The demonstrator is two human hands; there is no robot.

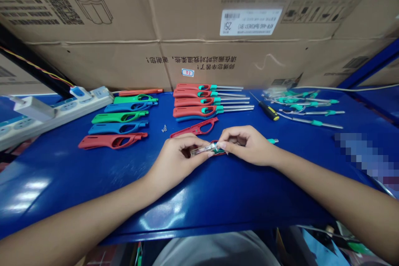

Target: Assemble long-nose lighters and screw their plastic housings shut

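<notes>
Near the middle of the blue table, my left hand [180,154] pinches a clear lighter cartridge [202,149] between thumb and fingers. My right hand [246,144] is closed at the cartridge's right end, its fingertips on a small green part [218,147]. Part of a red shell shows beneath and between the hands. A green tip with metal [273,141] sticks out to the right of my right hand. Just behind my hands lies an open red handle half [199,128]. Several small screws [164,128] rest to its left.
Red, blue and green handle shells [114,140] line the left side, beside a white power strip [56,112]. Assembled lighters [196,111] lie at centre back. A screwdriver [268,111] and metal rods with green parts [316,123] are at right. A cardboard box [124,58] stands behind.
</notes>
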